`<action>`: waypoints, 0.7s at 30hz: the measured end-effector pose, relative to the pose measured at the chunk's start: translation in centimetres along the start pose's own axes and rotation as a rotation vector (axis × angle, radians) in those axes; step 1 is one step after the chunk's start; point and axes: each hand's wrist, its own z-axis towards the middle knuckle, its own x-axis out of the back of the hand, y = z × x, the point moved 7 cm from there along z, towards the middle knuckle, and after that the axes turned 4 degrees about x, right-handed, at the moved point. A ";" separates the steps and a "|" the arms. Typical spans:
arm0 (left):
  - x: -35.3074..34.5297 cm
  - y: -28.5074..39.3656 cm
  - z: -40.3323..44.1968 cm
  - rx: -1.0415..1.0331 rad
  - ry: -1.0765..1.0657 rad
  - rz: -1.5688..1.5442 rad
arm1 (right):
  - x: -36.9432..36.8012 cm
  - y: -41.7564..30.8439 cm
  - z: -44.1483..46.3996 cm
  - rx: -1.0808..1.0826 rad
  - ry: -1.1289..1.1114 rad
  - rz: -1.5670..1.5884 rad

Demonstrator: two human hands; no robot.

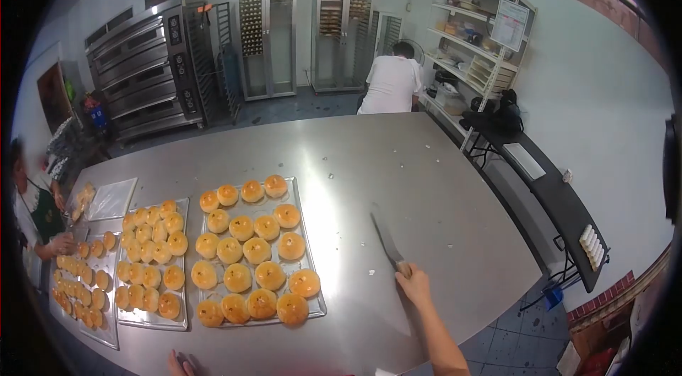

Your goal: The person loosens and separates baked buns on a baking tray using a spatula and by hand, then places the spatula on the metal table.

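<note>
My right hand [413, 285] is closed around the handle of a long, narrow-bladed knife [385, 235]. Its blade points away from me, over the bare steel of the worktable [355, 156]. At the bottom edge my left hand [182, 364] shows only in part, fingers a little apart and with nothing visible in them. Beyond it lies a metal tray [307, 230] holding rows of glossy golden buns [256, 251]. To its left is a second tray [183, 223] of smaller buns [161, 252].
At the far left a person in a dark apron [44, 216] reaches toward a third tray [110, 330]. Another person in a white shirt [391, 81] bends beyond the table. Small scraps dot the steel. A black side table [561, 205] stands right; ovens [142, 67] stand behind.
</note>
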 end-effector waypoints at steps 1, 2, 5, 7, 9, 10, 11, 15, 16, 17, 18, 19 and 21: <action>0.0 2.0 -0.4 -0.130 -0.002 0.294 | -0.4 0.1 -0.5 -0.019 -0.017 -0.009; -0.2 1.4 0.1 -0.134 -0.004 0.293 | -1.1 -0.2 -0.7 0.003 -0.028 -0.040; -0.7 -0.3 0.4 -0.154 0.004 0.190 | -1.6 -2.0 -1.6 0.022 -0.042 0.011; -0.5 0.2 -0.1 -0.103 0.037 0.131 | -2.0 -2.8 -1.9 0.036 -0.016 0.001; -0.5 1.8 -0.5 -0.091 0.037 0.209 | -2.0 -2.9 -2.0 0.045 0.009 -0.008; -0.3 2.4 -0.6 -0.086 0.034 0.290 | -2.3 -3.0 -1.8 0.076 0.020 -0.050; -0.1 2.3 -0.4 -0.082 0.036 0.295 | -2.6 -3.0 -1.7 0.107 0.029 -0.091; 0.3 2.2 -0.4 -0.132 0.061 0.272 | -2.3 -4.6 -2.0 0.180 0.076 -0.109; 0.7 3.0 -0.6 -0.141 0.060 0.299 | -2.0 -4.7 -2.3 0.174 0.059 -0.109; 0.7 2.7 -0.7 -0.140 0.063 0.298 | -1.7 -4.3 -2.1 0.147 0.033 -0.075; 0.7 2.6 -0.6 -0.148 0.066 0.315 | -1.4 -3.8 -1.8 0.120 0.016 -0.037; 0.8 2.4 -0.3 -0.160 0.069 0.332 | -1.0 -2.8 -1.7 0.046 0.028 -0.031; 0.1 0.4 0.4 -0.194 0.080 0.333 | 0.8 -0.6 -1.7 0.006 0.131 0.099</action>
